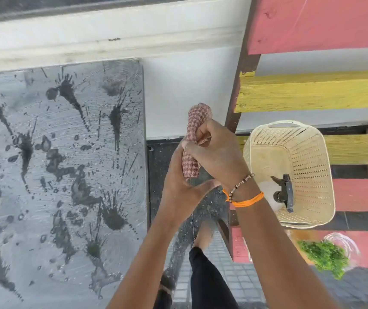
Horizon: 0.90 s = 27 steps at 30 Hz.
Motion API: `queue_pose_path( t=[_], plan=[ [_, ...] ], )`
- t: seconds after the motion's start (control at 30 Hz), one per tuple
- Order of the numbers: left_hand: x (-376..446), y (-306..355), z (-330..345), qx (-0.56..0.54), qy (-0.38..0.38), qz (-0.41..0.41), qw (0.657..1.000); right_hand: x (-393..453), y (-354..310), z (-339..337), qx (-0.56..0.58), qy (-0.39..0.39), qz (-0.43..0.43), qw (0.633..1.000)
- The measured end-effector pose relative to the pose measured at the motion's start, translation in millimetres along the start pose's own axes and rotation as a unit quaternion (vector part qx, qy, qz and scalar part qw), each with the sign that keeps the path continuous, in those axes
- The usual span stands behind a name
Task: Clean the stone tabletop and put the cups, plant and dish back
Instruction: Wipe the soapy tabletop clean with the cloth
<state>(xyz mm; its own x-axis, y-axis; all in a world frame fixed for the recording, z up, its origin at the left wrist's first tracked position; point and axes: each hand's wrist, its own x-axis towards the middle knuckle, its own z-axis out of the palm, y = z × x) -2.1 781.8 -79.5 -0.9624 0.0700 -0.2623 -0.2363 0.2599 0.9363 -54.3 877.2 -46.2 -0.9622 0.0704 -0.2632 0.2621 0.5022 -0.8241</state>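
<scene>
- While you look down, the stone tabletop (62, 175) fills the left side of your view; its grey surface is wet, with soapy smears and dark splashes across it.
- Your two hands hold a rolled checked cloth (195, 139) to the right of the tabletop's edge, over the dark floor, not touching the stone.
- Your right hand (218, 152) is curled round the upper half of the cloth, fingers wrapped tight.
- Your left hand (183, 192) grips the lower half from beneath, thumb spread toward the right wrist.
- A thin thread of water (192, 219) falls from the cloth's lower end.
- Your right wrist carries a bead bracelet (241, 185) and an orange thread band (245, 200).
- A cream perforated basket (308, 152) stands just right of your right hand, on a bench of pink and yellow slats (312, 92).
- Inside the basket lies a spray bottle (284, 192) with a black trigger head.
- The plant (323, 256) sits in the lower right on the pink slat, near the basket; its green leaves are blurred.
- A clear glass vessel (346, 244) is just beside the plant; you cannot tell from this view whether it is a cup or the dish.
- A white wall ledge (111, 36) runs behind the tabletop.
- Your foot (203, 235) and dark trouser leg (207, 282) show below your hands.
</scene>
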Motion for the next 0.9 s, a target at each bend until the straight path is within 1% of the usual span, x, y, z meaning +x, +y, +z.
queue_pose_path(
  t=[0.03,0.1,0.13,0.17,0.23,0.3,0.33,0.4,0.47,0.53,0.6,0.67,0.73,0.77,0.83,0.9],
  plan=[
    [-9,0,-14,-0.011,0.047,0.008,0.999,-8,-9,11,0.050,-0.019,0.010,0.999],
    [-30,-3,-45,-0.050,0.133,-0.010,0.990,-26,-26,33,0.158,-0.081,0.026,0.984],
    [-42,-4,-62,-0.085,0.159,-0.026,0.983,-36,-33,44,0.180,-0.112,0.023,0.977],
    [-54,-6,-78,-0.126,0.168,-0.044,0.977,-45,-38,55,0.161,-0.124,0.001,0.979],
    [-84,-17,-114,-0.173,0.180,-0.086,0.965,-65,-47,79,0.070,-0.115,-0.069,0.989],
    [-109,-30,-146,-0.206,0.182,-0.138,0.951,-83,-57,98,0.019,-0.120,-0.132,0.984],
    [-125,-38,-166,-0.213,0.182,-0.162,0.946,-94,-65,113,0.014,-0.151,-0.152,0.977],
    [-156,-51,-208,-0.204,0.178,-0.187,0.944,-119,-82,146,0.010,-0.255,-0.162,0.953],
    [-185,-62,-250,-0.172,0.148,-0.172,0.959,-142,-101,182,0.000,-0.354,-0.165,0.921],
    [-217,-69,-292,-0.125,0.128,-0.139,0.974,-165,-122,217,-0.046,-0.401,-0.186,0.896],
    [-243,-77,-331,-0.096,0.139,-0.130,0.977,-187,-142,248,-0.091,-0.418,-0.195,0.883],
    [-263,-85,-366,-0.095,0.151,-0.119,0.977,-205,-160,277,-0.135,-0.418,-0.220,0.871],
    [-284,-97,-401,-0.096,0.175,-0.115,0.973,-225,-179,311,-0.174,-0.436,-0.262,0.843],
    [-289,-102,-414,-0.094,0.189,-0.114,0.971,-232,-185,323,-0.178,-0.445,-0.276,0.833],
    [-300,-114,-439,-0.081,0.226,-0.121,0.963,-243,-199,350,-0.167,-0.453,-0.292,0.825],
    [-307,-126,-461,-0.074,0.283,-0.118,0.949,-251,-213,375,-0.152,-0.469,-0.284,0.822]
  ],
)
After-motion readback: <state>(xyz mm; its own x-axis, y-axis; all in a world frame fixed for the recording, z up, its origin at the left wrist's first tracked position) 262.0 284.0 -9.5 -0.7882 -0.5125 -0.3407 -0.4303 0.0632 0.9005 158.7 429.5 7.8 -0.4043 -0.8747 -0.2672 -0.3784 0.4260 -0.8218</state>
